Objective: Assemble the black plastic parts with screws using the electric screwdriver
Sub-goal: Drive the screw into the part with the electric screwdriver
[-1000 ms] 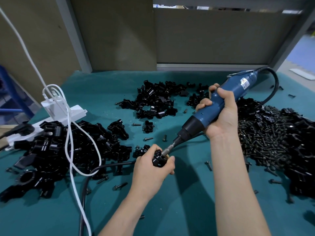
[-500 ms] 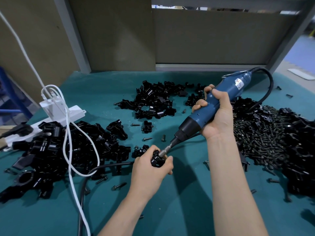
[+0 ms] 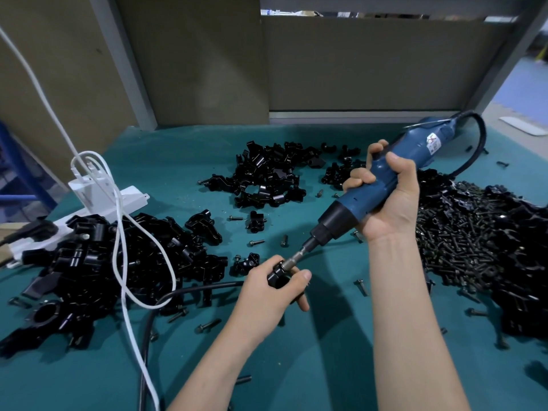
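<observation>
Teal matting covers the bench (image 3: 311, 366), with grey-framed brown panels standing at its far edge. Near the middle, the left hand (image 3: 264, 295) has its fingers (image 3: 302, 302) curled round a small black plastic part (image 3: 276, 277). The right hand (image 3: 391, 209) is clenched round the blue electric screwdriver (image 3: 361, 200), which tilts down to the left so that its metal bit (image 3: 293, 258) touches the top of the part. A heap of black screws (image 3: 450, 250) lies to the right. A pile of black parts (image 3: 267, 176) sits at the far centre. A larger pile (image 3: 98, 262) lies at the left, touching a white power strip (image 3: 130, 197), and a white cable (image 3: 120, 232) loops over it.
</observation>
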The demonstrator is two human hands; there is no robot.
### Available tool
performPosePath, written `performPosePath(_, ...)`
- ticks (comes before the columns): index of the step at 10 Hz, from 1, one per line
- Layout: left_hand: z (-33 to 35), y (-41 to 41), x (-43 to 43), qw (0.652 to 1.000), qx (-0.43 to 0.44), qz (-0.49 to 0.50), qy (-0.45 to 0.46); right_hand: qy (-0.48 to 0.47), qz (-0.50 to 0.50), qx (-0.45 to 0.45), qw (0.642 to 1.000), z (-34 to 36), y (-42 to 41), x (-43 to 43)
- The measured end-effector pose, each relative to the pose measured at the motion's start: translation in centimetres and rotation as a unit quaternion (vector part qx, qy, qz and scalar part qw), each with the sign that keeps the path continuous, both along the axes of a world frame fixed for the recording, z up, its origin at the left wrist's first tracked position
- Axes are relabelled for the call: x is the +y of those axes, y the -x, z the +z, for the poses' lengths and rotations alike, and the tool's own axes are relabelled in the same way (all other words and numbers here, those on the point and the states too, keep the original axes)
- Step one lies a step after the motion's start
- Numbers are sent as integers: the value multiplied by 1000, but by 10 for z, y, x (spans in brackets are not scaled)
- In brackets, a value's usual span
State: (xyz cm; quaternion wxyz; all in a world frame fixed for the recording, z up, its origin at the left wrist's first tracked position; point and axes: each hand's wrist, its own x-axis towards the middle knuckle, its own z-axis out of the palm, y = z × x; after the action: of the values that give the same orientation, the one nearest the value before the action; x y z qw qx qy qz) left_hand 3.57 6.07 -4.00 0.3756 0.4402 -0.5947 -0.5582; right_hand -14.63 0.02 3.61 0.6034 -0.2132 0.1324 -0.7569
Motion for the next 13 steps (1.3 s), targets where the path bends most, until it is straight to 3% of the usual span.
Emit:
performPosePath(1,-1,-2,-1,1000,-9,-11,5,5,-16,-5,1000,2,7,2)
performPosePath(3,5,-9,-6,992,107,1,-67,1,-45,-35,998,4,32,11)
performPosePath(4,4,-8,-7,991,118,-7,-69,-25,-46,-16,998,5,33,12)
performPosePath(7,5,-8,-7,993,105,-17,-60,-44,-29,28,998,6,15,5)
performPosePath(11,5,-7,-4,992,98,-6,-72,-45,-21,4,999,3,13,4)
performPosePath(13,5,-6,-4,993,98,-5,-63,-59,-31,35,997,1,14,4)
